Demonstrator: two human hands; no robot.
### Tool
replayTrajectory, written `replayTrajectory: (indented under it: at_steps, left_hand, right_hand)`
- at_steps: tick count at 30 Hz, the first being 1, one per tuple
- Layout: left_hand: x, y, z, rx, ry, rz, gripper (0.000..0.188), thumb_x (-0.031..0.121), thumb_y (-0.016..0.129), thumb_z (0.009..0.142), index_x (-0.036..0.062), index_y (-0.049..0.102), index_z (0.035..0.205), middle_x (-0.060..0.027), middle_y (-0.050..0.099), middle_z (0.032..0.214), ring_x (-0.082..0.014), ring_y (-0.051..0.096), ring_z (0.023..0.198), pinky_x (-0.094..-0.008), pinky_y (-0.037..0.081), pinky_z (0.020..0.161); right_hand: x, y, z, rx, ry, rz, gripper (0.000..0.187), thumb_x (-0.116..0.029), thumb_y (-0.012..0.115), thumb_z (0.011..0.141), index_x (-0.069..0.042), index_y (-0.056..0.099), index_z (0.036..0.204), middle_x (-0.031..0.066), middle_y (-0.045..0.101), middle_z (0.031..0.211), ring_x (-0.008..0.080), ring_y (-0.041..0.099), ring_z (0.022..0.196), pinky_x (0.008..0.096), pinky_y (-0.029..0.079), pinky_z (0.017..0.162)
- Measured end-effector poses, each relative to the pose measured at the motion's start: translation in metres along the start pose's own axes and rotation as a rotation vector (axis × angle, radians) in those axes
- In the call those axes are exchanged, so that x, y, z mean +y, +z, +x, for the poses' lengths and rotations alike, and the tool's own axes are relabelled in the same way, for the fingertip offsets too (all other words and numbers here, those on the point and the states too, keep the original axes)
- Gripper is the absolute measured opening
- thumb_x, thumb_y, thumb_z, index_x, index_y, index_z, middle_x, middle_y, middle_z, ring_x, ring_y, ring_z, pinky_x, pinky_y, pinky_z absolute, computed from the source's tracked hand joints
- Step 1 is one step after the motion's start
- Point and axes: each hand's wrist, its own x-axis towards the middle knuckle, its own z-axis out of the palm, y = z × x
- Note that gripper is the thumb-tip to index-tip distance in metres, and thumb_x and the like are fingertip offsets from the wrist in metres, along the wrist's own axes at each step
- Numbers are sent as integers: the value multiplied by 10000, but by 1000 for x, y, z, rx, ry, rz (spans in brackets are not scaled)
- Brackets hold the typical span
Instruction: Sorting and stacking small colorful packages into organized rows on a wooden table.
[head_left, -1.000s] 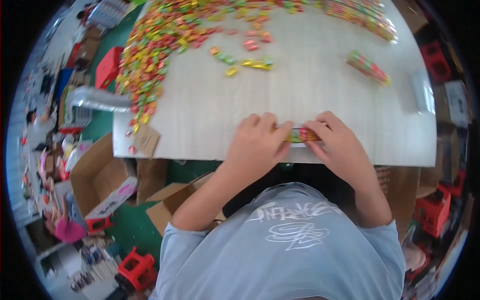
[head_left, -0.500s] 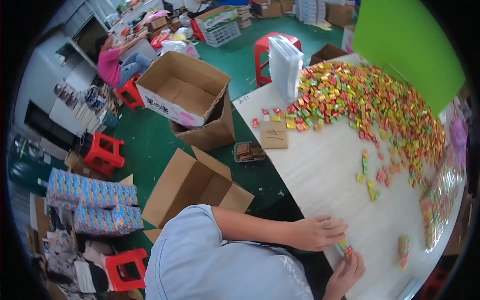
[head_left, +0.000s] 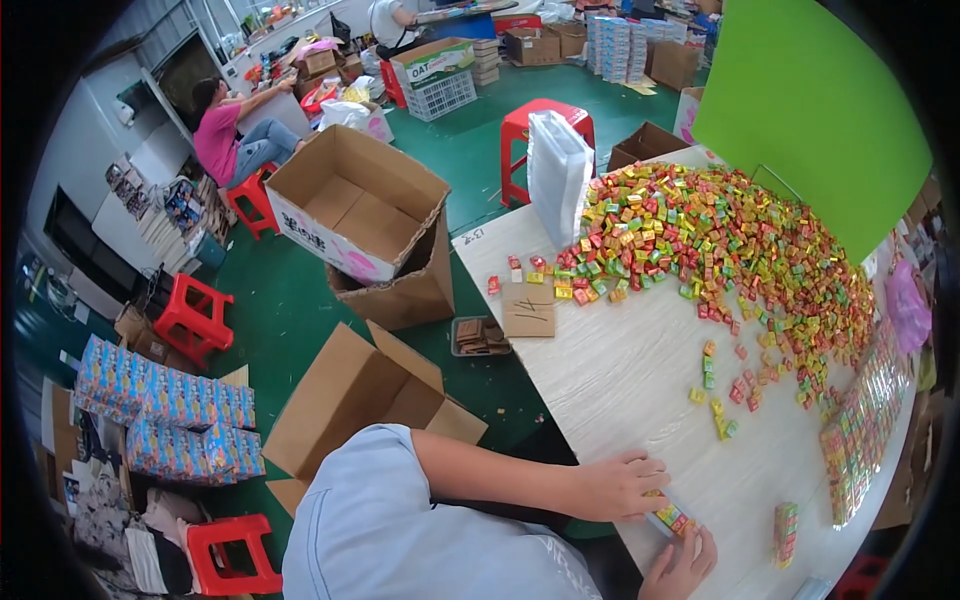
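Note:
Between my hands lies a short row of small wrapped candies [head_left: 672,516], red, yellow and orange, along a greyish strip on the table. My left hand [head_left: 622,488] grips its far end, fingers bent over it. My right hand [head_left: 684,562] pinches the near end with thumb and fingers. Part of the row is hidden under both hands. To the right stands a wrapped stick of candies [head_left: 786,533]. A few loose candies [head_left: 722,420] lie farther up the table, below a large heap of coloured candies [head_left: 720,235].
A clear plastic-film stack [head_left: 560,180] stands by the heap, near a cardboard square [head_left: 528,310]. At the right edge lies a bundle of wrapped candy sticks [head_left: 862,430]. An open carton [head_left: 350,390] sits left of the table [head_left: 600,400]. A seated person [head_left: 222,145] is farther off.
The view has shifted, so the table sits lower and another person appears at the back. More of the candy row shows between my hands. Both hands remain at its ends.

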Motion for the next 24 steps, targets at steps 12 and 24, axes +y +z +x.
replayTrajectory:
  at_steps: [12,24]
  left_hand:
    - [-31,-4,24,-42,41,-64,297,243,754,860,128,624,1101,-91,578,1201,-281,537,1187,-445,446,1025]
    - [-40,-6,24,43,132,-145,295,210,771,800,100,650,1046,-96,597,1202,-282,568,1195,-437,449,1050]
  right_hand:
    - [5,0,27,-69,-46,-13,457,-150,662,1020,-85,590,1466,207,590,1371,408,549,1269,527,422,1092]
    - [17,-3,36,-146,14,59,358,-165,690,1006,-30,637,1333,219,597,1323,408,523,1253,511,421,1086]
